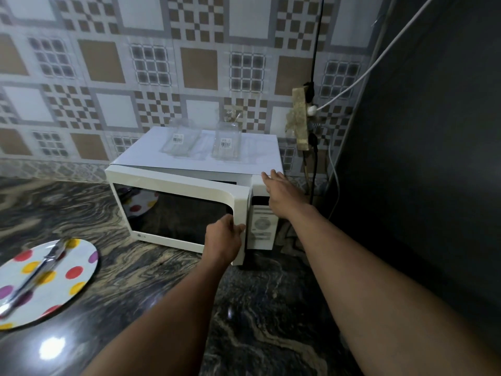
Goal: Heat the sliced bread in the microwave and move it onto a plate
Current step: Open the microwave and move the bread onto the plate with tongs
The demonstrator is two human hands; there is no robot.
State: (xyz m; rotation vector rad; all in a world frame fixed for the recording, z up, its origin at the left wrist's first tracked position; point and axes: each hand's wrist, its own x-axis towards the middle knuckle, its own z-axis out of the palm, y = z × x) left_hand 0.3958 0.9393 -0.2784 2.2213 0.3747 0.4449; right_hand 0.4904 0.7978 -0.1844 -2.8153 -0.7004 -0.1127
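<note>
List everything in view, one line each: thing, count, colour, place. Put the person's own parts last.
microwave: one, white, on the counter against the wall, door slightly ajar
clear packets: two, transparent with barcode labels, on top of the microwave
plate: one, white with coloured dots, left on the counter
knife: one, silver, lying across the plate
counter: one, dark marbled
power strip: one, beige, on the wall at right, with cables plugged in
left hand: gripping the door edge
right hand: flat against the microwave's upper right corner

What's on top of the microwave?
Two clear plastic packets, one left and one right, each with a barcode sticker, lie on the microwave. Their contents are too blurred to tell. The right hand rests at its top right corner.
</note>
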